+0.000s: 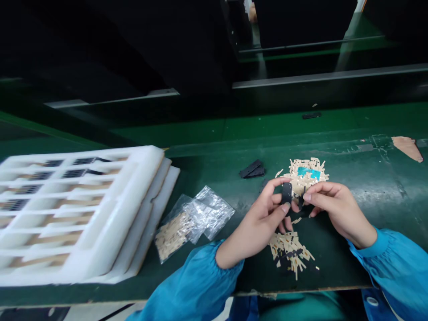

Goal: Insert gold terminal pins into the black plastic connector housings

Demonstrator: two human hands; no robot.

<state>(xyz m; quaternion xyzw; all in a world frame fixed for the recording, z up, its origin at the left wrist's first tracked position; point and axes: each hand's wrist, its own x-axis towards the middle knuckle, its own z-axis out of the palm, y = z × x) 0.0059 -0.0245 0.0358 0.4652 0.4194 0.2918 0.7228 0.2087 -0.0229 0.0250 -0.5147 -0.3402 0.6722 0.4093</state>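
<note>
My left hand (259, 218) pinches a small flat black part (286, 193) between thumb and fingers, held upright above the green bench. My right hand (334, 206) is closed in a pinch right beside it, fingertips on a small dark piece (300, 203) that I cannot make out well. Below the hands lies a heap of beige paper strips (290, 250) with a few black bits. Behind the hands sits another pile of beige strips (306, 174) with a teal piece on top. Two black flat parts (252, 170) lie stacked further back.
A stack of white foam trays (100, 223) with slots, some holding dark parts, fills the left. Clear plastic bags (194, 218) with beige strips lie beside it. The green bench (368, 178) has a raised back ledge with a black part (311, 115).
</note>
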